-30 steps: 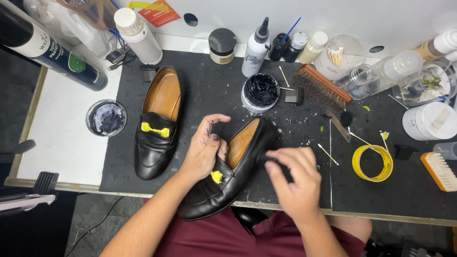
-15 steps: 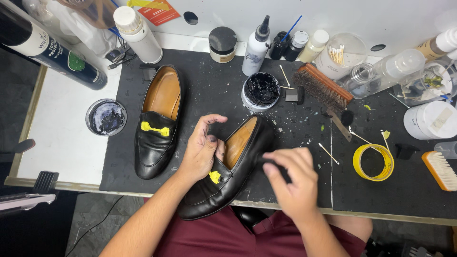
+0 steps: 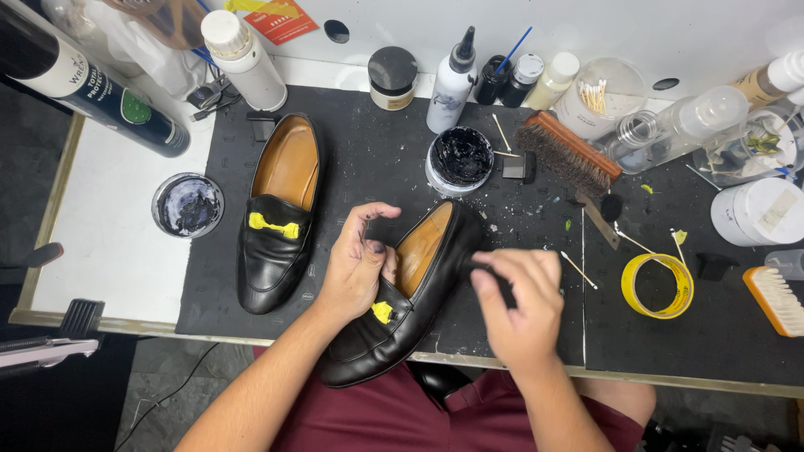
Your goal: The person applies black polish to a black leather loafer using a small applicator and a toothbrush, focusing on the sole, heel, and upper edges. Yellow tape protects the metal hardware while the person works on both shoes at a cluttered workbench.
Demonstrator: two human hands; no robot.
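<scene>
My left hand (image 3: 356, 266) grips a black loafer (image 3: 408, 301) by its opening, fingers stained black, holding it tilted over the table's front edge. Yellow tape covers the loafer's metal bit. My right hand (image 3: 521, 300) is closed on a small black applicator (image 3: 487, 272) pressed against the loafer's outer side near the heel. The second black loafer (image 3: 277, 214), also with yellow tape on its bit, lies on the black mat (image 3: 368, 159) to the left. An open jar of black polish (image 3: 459, 157) stands just beyond the held shoe.
A wooden brush (image 3: 568, 152), bottles, a jar of cotton swabs (image 3: 600, 92), a yellow tape roll (image 3: 657, 285) and a small brush (image 3: 775, 298) lie right. A polish lid (image 3: 188, 205) and spray cans (image 3: 92, 79) sit left.
My right hand has slid the applicator slightly along the loafer's side toward the heel. My left hand keeps the same grip on the shoe.
</scene>
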